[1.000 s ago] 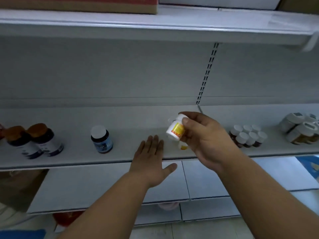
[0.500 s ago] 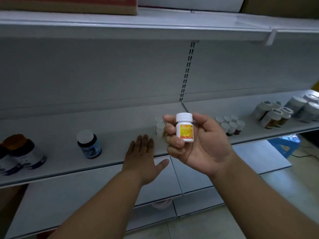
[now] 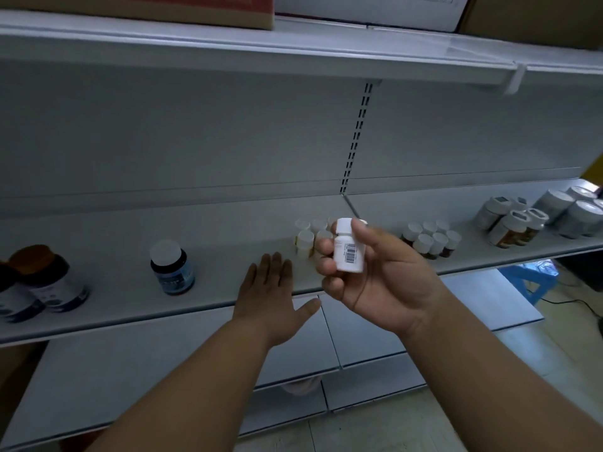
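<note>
My right hand (image 3: 381, 282) holds a small white pill bottle (image 3: 348, 247) upright in front of the grey shelf (image 3: 130, 308), fingers curled round it and thumb on its right side. A barcode on the bottle's label faces me. My left hand (image 3: 272, 295) lies flat with straight fingers on the shelf's front part, just left of the bottle, holding nothing. Right behind the held bottle stands a cluster of small white-capped bottles (image 3: 306, 238).
On the shelf: a blue-labelled jar with a white lid (image 3: 172, 267), brown-lidded jars (image 3: 45, 282) at far left, a group of small dark bottles (image 3: 430, 239), and larger jars (image 3: 535, 216) at far right. Cardboard boxes (image 3: 195, 8) sit on the top shelf. A blue stool (image 3: 535, 278) stands on the floor.
My right hand has turned the bottle, so the barcode side now faces me instead of the yellow-orange label. The left hand stays flat on the shelf.
</note>
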{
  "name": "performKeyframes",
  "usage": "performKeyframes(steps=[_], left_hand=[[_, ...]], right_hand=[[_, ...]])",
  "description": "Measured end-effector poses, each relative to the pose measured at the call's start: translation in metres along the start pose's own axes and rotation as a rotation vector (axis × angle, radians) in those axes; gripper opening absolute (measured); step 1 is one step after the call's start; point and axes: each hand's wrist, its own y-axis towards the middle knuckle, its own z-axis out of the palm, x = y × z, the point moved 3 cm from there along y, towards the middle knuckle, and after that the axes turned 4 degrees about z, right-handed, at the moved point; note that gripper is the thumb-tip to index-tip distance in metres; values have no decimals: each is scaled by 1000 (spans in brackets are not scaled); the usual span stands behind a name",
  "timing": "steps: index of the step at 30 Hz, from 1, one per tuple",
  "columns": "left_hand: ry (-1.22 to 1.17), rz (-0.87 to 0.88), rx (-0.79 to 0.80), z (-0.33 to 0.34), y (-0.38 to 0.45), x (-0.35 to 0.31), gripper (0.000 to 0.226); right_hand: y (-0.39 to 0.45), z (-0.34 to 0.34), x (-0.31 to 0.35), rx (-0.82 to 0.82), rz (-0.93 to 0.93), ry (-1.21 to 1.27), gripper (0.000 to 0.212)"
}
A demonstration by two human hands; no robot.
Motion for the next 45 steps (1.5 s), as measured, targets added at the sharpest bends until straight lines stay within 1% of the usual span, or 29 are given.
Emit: performKeyframes(steps=[2,4,5,7,9,11,14,17,20,22,24,26,28,30,31,32,35,36,38,40,41,42,43,45], left_hand=[[-3,-7,9,-1,-1,0,99],[-9,-2,-7,0,0,0,100],[-16,2,-12,2,1,1,102],[-22,9,-25,3,1,2,104],[-12,6,-15,1,-1,1,101],[-6,-3,2,-2,-2,0,99],[-18,1,-15,1,0,1,100],[-10,5,-18,5,2,3,105],[-1,-2,-14,3,0,2,103],[16,-13,1,0,-1,0,100],[36,-21,15,-4,-3,-2,99],[48,-20,19,-5,-4,-2,99],[46,-20,20,-6,-5,-2,99],[40,-22,19,-6,-5,-2,99],[38,-21,18,-6,-5,-2,99],[36,-19,16,-6,-5,-2,99],[25,-8,-12,-3,-3,-1,100],[24,-5,-25,-2,-2,-1,100],[30,-5,-35,1,-1,0,100],[32,-3,-34,1,-1,0,99],[32,0,-31,0,-1,0,99],[31,1,-30,0,-1,0,99],[30,1,-34,0,-1,0,99],[30,-2,-35,-1,-2,0,100]], right_hand=[[0,3,0,18,25,27,48],[0,3,0,3,59,24,49],[-1,3,0,-6,60,3,46],[-2,3,0,-19,39,-36,33],[-2,2,0,-23,27,-50,27],[-2,2,-1,-10,47,-28,29],[-2,3,-1,-34,62,-11,42],[-2,2,-1,-68,10,-59,39],[-2,-1,1,-142,-72,-157,40],[-4,-1,3,-206,-121,-307,41],[-6,2,6,-265,-183,-508,37],[-11,8,9,-320,-286,-730,30],[-16,13,12,-376,-455,-983,23],[-22,13,14,-446,-714,-1402,29],[-25,12,13,-448,-857,-1572,32],[-27,11,10,-426,-993,-1676,34],[-35,13,-1,-347,-1309,-1733,33],[-36,13,-3,-345,-1372,-1734,36],[-37,13,-7,-324,-1422,-1745,39],[-37,13,-6,-313,-1369,-1742,37],[-37,16,-5,-334,-1276,-1696,36],[-37,19,-4,-374,-1130,-1562,35],[-36,23,-2,-423,-933,-1328,32],[-28,26,-1,-486,-495,-691,18]])
